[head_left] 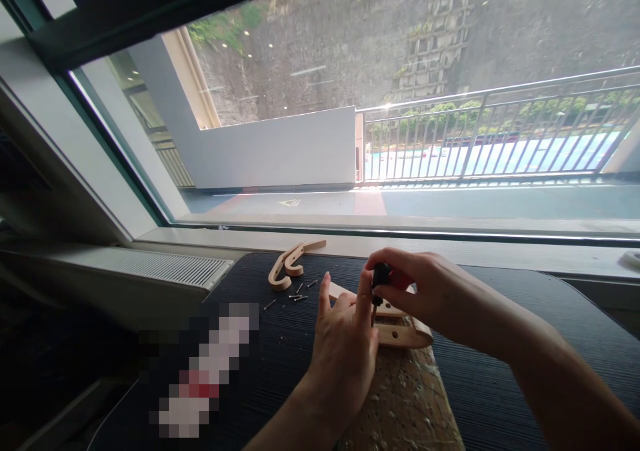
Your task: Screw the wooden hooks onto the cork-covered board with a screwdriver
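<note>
My right hand (420, 284) is closed around the dark handle of a screwdriver (381, 283), whose thin shaft points down at the pale wooden pieces. Beneath it lie a curved wooden piece (405, 335) with a round hole and another wooden piece (388, 306) just behind. These rest on a scarred wooden board (400, 397). My left hand (345, 344) grips the wood beside the shaft, some fingers stretched over it. The screwdriver's tip is hidden by my left fingers. Left of the hands are two loose wooden hooks (280, 271) and several screws (299, 297).
The black tabletop (285, 371) carries everything. A blurred-out pale and red item (205, 377) lies at its left. Beyond the far edge are a windowsill (350, 245) and a large window; a vented heater cover (165, 264) stands left.
</note>
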Demonstrator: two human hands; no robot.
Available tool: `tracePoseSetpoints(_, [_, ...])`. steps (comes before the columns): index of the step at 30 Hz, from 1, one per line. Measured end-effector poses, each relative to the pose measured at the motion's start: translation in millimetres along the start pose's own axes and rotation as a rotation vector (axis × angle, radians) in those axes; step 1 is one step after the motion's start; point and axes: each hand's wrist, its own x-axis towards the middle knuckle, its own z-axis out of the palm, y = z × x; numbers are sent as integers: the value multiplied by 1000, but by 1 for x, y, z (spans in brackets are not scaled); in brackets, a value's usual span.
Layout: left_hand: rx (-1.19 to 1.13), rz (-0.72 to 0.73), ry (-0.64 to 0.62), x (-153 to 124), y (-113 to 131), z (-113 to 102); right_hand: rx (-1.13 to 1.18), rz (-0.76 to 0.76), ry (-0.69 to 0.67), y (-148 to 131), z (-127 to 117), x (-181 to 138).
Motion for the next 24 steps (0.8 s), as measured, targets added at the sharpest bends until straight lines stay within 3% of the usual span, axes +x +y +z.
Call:
tracePoseSetpoints(7, [12, -22, 26, 1, 1, 2, 29, -58, 10, 0, -3, -2])
tracePoseSetpoints(24, [-9, -47, -11, 2, 1, 0, -41, 14, -24, 3, -2, -2])
